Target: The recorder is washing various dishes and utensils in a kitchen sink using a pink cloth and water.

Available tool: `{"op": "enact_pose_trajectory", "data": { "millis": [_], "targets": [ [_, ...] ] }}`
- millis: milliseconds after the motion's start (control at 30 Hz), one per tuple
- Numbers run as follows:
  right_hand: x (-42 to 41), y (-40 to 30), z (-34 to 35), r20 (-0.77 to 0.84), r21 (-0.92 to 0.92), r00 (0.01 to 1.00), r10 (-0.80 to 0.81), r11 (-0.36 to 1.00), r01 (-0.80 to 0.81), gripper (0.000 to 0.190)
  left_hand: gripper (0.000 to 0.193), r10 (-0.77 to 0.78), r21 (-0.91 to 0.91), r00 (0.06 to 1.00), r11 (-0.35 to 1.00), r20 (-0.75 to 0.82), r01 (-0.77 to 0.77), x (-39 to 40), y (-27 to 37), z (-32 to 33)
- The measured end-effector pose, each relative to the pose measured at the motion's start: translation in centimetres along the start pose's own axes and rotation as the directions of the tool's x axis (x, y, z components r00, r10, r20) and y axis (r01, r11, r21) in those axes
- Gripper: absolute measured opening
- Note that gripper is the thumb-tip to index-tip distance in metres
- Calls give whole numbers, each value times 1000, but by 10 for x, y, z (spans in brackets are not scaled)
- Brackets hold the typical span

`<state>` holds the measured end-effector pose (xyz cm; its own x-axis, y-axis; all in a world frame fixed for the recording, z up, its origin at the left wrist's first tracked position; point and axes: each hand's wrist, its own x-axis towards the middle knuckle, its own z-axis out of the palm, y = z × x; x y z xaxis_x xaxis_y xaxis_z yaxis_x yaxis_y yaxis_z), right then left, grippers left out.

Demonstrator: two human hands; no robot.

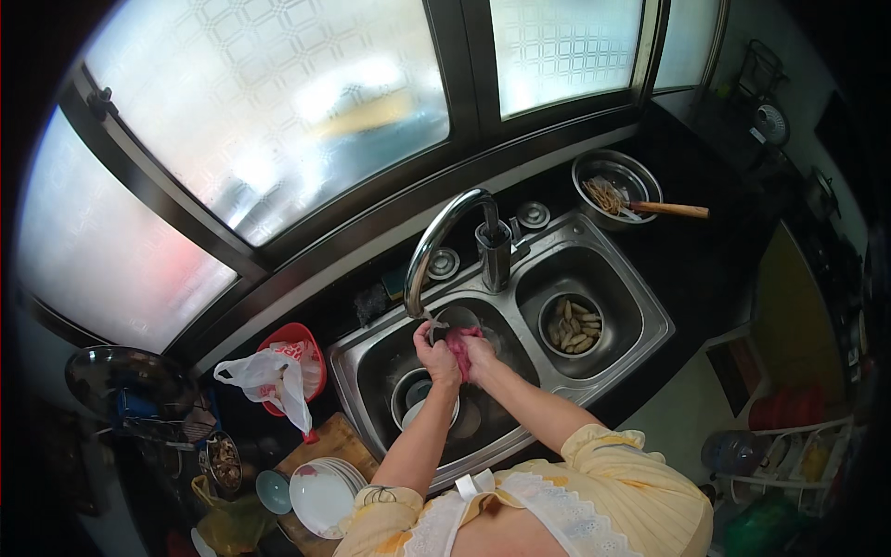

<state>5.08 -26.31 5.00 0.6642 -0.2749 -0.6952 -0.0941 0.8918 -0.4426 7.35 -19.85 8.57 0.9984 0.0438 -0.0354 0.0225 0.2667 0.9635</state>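
Note:
Both my hands are over the left basin (511, 393) of a stainless steel double sink, just below the spout of the chrome faucet (420, 278). My left hand (438, 358) grips the near edge of a round greyish bowl (459, 317). A wet pink cloth (459, 342) is bunched in my right hand (480, 354), pressed against the bowl. Water runs from the spout beside my left fingers. Lower in the basin, partly behind my left forearm, sits a metal pot (399, 397) with dishes inside.
A metal bowl of brownish elongated pieces (574, 326) stands in the right basin. Behind it, a steel bowl (616, 167) holds a wooden-handled utensil (672, 208). Leftward are a red basin (321, 362) with a white plastic bag (271, 372), a cutting board (341, 442) and stacked white plates (320, 498).

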Motion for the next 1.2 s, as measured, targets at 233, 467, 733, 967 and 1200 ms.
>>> {"op": "enact_pose_trajectory", "data": {
  "millis": [233,467,733,967,1200],
  "targets": [
    [-41,-61,29,569,-796,790,-226,-394,460,15,42,-353,529,841,843,410,97,26,32,-33],
    [3,-41,-3,521,-778,627,-579,-21,628,8,39,-264,496,909,865,324,75,29,26,-8],
    [-8,0,6,287,-143,851,440,898,-417,14,46,359,569,897,694,258,-441,24,-7,-20],
    [21,-30,-39,108,-871,974,-201,453,190,20,46,405,743,857,454,319,-491,33,4,-33],
    [-22,-6,-2,57,-142,956,-289,945,294,39,36,-256,-12,967,967,-20,255,24,-33,-31]
  ]
}}
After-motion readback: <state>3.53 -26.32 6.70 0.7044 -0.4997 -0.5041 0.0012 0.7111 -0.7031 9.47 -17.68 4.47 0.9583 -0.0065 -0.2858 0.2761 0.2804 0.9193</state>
